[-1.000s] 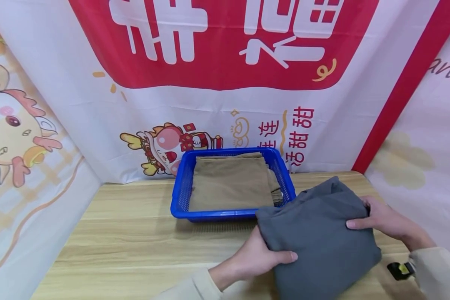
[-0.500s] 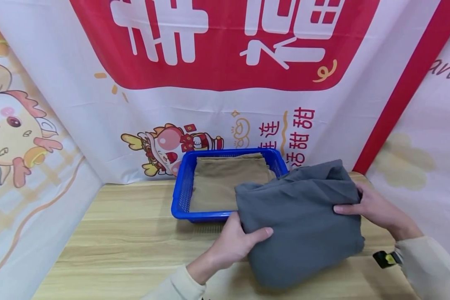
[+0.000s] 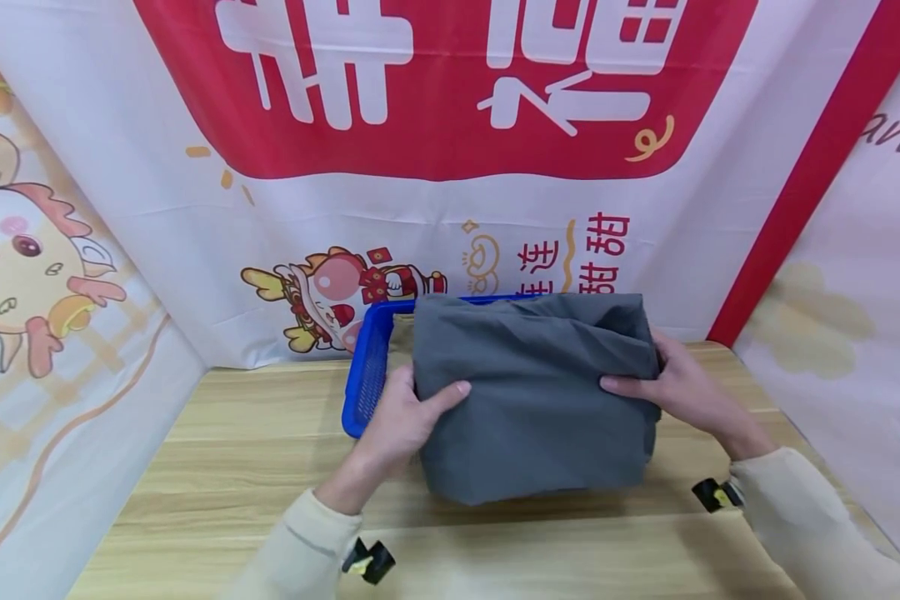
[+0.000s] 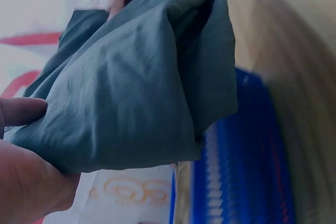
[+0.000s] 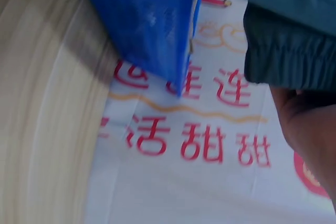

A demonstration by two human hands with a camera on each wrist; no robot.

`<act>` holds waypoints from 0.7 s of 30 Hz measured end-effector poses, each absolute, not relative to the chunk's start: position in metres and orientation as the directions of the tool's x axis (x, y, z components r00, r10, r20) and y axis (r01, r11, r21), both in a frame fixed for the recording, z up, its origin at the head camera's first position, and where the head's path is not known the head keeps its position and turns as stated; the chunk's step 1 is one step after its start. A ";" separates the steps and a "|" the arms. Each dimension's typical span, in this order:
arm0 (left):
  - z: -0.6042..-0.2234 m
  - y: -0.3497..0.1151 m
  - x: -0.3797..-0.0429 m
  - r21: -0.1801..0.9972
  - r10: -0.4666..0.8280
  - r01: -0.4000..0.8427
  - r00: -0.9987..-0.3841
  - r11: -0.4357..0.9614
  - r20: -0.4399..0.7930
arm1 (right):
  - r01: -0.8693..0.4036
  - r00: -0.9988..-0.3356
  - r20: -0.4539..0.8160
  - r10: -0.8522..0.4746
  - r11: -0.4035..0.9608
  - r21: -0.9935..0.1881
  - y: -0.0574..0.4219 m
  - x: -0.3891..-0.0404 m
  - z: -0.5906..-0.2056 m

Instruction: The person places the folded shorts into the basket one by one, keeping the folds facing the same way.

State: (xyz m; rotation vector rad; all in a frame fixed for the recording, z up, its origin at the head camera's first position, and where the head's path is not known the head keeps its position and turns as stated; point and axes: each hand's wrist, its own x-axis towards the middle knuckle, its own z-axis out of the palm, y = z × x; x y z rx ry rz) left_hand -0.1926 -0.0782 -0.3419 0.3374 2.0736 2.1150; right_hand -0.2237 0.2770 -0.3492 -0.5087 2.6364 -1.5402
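A folded dark grey garment (image 3: pixel 532 408) is held up in both hands, in front of and over the blue basket (image 3: pixel 363 392). My left hand (image 3: pixel 399 421) grips its left side, thumb on the near face and fingers behind. On the opposite side my right hand (image 3: pixel 693 392) pinches it the same way. The right wrist view shows a gathered elastic edge (image 5: pixel 294 61) on the garment. Folded khaki cloth (image 3: pixel 401 337) lies in the basket, mostly hidden behind the grey garment. In the left wrist view the garment (image 4: pixel 121 93) hangs beside the basket's blue wall (image 4: pixel 241 171).
The basket stands on a wood-grain table (image 3: pixel 217 467) near its back edge. Behind it hangs a white and red printed cloth (image 3: pixel 450 200). Printed cloths also hang at the left and right sides. Black straps (image 3: pixel 367 560) show at both sleeves.
Both hands have carried the grey garment left and away from me, from the basket's right front to over the basket. It now covers most of the basket and the khaki cloth in the head view.
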 end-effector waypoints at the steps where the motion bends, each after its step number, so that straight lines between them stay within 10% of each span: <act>1: -0.340 -0.081 -0.196 0.999 0.247 0.052 -0.968 -0.012 0.054 | -0.253 -0.946 0.124 -0.300 0.444 -0.860 0.273 -0.226 -0.348; 21: -0.328 -0.119 -0.268 0.966 0.019 0.203 -0.979 0.160 0.203 | -0.312 -0.943 0.257 -0.210 0.300 -0.901 0.207 -0.279 -0.332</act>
